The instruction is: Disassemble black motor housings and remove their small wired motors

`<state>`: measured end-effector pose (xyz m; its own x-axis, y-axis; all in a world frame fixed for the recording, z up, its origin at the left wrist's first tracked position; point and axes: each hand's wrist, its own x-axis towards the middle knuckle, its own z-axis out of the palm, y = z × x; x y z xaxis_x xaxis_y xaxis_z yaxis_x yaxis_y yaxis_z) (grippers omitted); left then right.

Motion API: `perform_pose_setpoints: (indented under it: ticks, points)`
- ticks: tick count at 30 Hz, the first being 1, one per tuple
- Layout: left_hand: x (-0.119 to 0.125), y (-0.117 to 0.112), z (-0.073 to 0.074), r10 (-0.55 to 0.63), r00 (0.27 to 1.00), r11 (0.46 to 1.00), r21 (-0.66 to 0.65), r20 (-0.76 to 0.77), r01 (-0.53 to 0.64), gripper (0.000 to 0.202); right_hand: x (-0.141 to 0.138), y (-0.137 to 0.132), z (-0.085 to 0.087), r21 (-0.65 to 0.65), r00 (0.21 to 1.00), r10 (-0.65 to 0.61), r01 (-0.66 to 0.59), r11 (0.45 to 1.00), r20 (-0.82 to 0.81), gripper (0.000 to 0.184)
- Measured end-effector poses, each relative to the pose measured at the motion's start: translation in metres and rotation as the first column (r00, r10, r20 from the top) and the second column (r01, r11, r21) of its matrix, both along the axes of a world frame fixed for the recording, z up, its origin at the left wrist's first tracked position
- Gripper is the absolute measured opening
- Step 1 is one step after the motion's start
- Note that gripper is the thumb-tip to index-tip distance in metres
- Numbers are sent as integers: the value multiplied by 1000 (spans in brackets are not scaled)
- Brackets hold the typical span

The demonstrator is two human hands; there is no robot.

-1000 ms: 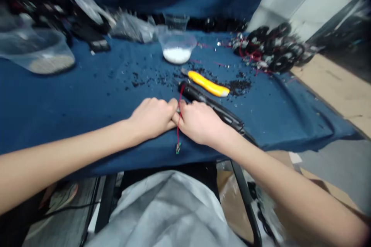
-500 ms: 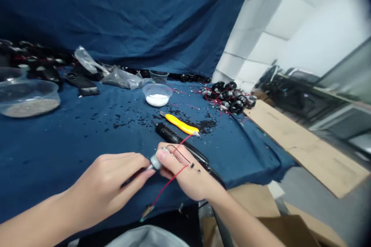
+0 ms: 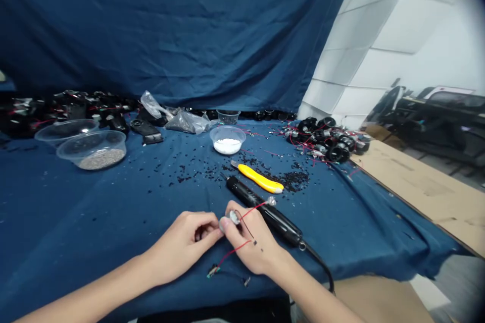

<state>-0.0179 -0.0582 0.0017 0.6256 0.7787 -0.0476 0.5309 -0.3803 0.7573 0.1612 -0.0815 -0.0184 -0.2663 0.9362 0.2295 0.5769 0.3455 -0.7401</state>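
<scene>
My left hand (image 3: 186, 244) and my right hand (image 3: 253, 245) meet near the front edge of the blue-covered table (image 3: 94, 207). Both pinch a small silver cylindrical motor (image 3: 232, 218) between their fingertips. Thin red and black wires (image 3: 242, 247) run from the motor across the back of my right hand and down to small ends on the cloth. Just right of my right hand lies a black soldering iron (image 3: 265, 212) with its cable trailing off the table edge. A yellow utility knife (image 3: 259, 178) lies beyond it.
A small clear cup of white powder (image 3: 228, 140) stands mid-table amid scattered black bits (image 3: 291, 179). Two clear bowls (image 3: 91, 149) sit at the left, black parts and plastic bags (image 3: 185, 121) along the back, a heap of black motors with red wires (image 3: 328, 141) at the right. Cardboard (image 3: 420, 186) lies beyond the right edge.
The view has tilted up. My hands rose from pressing on the cloth and now hold the small motor between fingertips, with the wires draped over my right hand.
</scene>
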Motion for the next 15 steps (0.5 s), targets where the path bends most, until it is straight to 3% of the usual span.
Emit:
perform_pose_setpoints:
  ticks: [3,5,10,15]
  points:
    - [-2,3,-8,41,986,946,325,-163,14,15,-10,2,-7,164,937,-123,72,984,328,23]
    - [-1,4,-11,59,961,894,442,-269,69,22,-18,3,-8,219,874,-169,75,973,455,27]
    - [6,7,-13,126,853,820,537,-507,198,18,-31,1,3,205,788,-191,84,975,585,26]
    - [9,8,-14,186,816,753,613,-547,239,19,-32,1,14,166,720,-175,83,983,672,29]
